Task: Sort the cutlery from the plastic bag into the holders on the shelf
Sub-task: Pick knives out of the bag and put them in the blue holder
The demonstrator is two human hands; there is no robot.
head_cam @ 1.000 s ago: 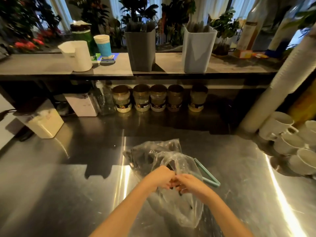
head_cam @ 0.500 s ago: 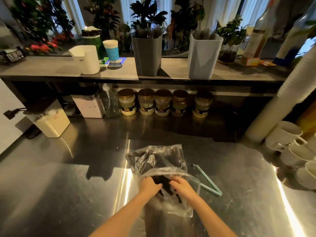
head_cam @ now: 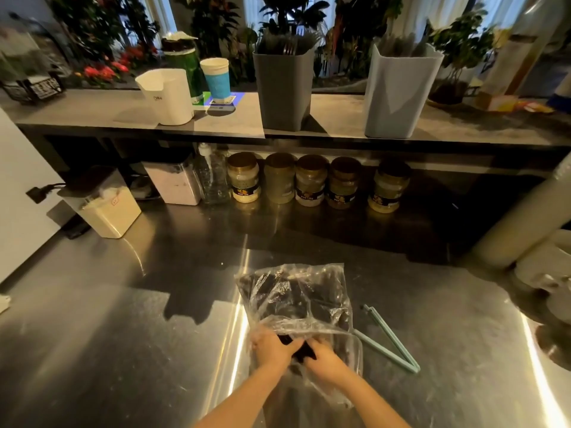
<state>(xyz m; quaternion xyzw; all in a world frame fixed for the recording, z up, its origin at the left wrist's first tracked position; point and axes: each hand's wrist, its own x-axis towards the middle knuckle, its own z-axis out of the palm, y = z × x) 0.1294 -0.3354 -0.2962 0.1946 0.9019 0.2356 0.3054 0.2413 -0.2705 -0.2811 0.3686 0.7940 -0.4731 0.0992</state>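
A clear plastic bag (head_cam: 296,291) lies on the steel counter, dark cutlery (head_cam: 304,355) showing through it. Both hands are inside the bag's near opening. My left hand (head_cam: 272,347) and my right hand (head_cam: 324,356) have their fingers curled around the dark cutlery handles between them. On the shelf stand a dark grey holder (head_cam: 285,88) with forks sticking out, a pale blue holder (head_cam: 398,91) with dark handles in it, and a white holder (head_cam: 167,95) to the left.
A mint green bag clip (head_cam: 389,341) lies open right of the bag. Several jars (head_cam: 310,180) line up under the shelf, with white containers (head_cam: 106,208) at the left. White cups (head_cam: 547,273) and a tall roll (head_cam: 522,217) sit at the right.
The bag has settled flat on the counter, and both hands have gone from its rim deeper into the opening, closing around the dark cutlery. The camera has shifted closer.
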